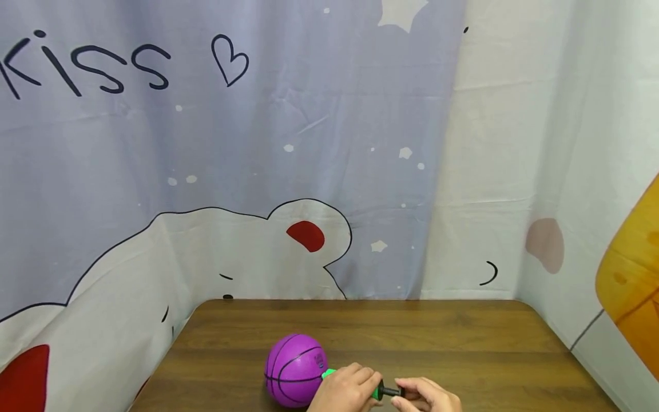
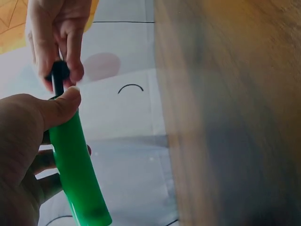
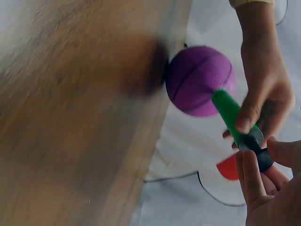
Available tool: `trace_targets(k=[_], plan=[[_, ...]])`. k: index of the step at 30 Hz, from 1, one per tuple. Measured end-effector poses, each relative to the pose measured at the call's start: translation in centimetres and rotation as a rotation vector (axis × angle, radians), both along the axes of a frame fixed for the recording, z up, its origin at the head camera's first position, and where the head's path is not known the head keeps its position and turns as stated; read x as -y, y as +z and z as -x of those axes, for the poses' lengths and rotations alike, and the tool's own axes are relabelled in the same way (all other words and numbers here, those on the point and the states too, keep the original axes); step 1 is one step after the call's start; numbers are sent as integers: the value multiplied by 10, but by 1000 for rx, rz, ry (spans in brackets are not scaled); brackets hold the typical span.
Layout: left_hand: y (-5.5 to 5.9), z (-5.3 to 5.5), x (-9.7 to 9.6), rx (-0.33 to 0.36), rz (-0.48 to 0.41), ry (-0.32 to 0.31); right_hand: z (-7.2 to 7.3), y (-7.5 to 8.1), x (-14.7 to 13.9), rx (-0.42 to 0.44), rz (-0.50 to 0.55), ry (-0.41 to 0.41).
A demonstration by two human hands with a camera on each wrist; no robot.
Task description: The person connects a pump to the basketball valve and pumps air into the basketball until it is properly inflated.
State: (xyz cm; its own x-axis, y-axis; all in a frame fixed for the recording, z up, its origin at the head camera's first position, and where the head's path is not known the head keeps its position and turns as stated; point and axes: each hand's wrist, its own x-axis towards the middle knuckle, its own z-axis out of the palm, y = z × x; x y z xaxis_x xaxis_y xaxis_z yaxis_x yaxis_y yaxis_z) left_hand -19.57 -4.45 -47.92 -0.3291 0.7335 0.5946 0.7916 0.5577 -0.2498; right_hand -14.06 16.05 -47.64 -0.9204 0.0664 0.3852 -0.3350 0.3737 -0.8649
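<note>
A purple toy basketball (image 1: pixel 293 369) with black lines sits on the wooden table. Against its right side points the front end of a small hand pump (image 2: pixel 80 165) with a green barrel. My left hand (image 1: pixel 347 392) is wrapped around that barrel, its thumb lying along the top near the black rear end. My right hand (image 1: pixel 429 395) pinches the pump's black handle (image 3: pixel 264 160) between thumb and fingers. A short length of black rod shows between the barrel and the handle. The joint between pump and ball is hidden in the left wrist view.
The brown wooden table (image 1: pixel 422 332) has rounded far corners. A printed curtain (image 1: pixel 309 126) with stars, lettering and cartoon shapes hangs right behind it and along both sides.
</note>
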Motion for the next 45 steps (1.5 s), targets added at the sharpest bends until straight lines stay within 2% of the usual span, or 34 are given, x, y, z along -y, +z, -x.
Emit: trace_targets(k=[2, 5, 8, 11, 13, 16, 20, 25, 31, 37, 40, 45], plan=[[-2, 0, 0, -9, 2, 3, 1, -1, 2, 46, 4, 54], [-4, 0, 3, 6, -9, -6, 1, -4, 4, 39, 5, 70], [-3, 1, 7, 78, -13, -24, 0, -7, 5, -4, 18, 30], [-3, 2, 10, 142, -18, -27, -1, -12, 1, -92, 24, -20], [-3, 3, 12, 158, -27, -18, -1, -14, -5, -149, 24, -65], [-3, 4, 16, 147, -49, -10, -3, -13, -18, -185, -15, -110], [-2, 6, 19, 116, -82, -1, -9, -6, -35, -139, -89, -168], [0, 5, 20, 104, -98, -7, -9, -9, -51, -133, -140, -164], [-1, 4, 20, 82, -91, -1, -10, -10, -50, -162, -130, -153], [0, 4, 21, 82, -68, -10, -9, -8, -29, -222, -48, -142], [-1, 2, 20, 79, -62, -17, -7, -7, -15, -205, -32, -104], [-3, -1, 13, 66, -44, -16, -3, -2, 4, -34, -69, -9]])
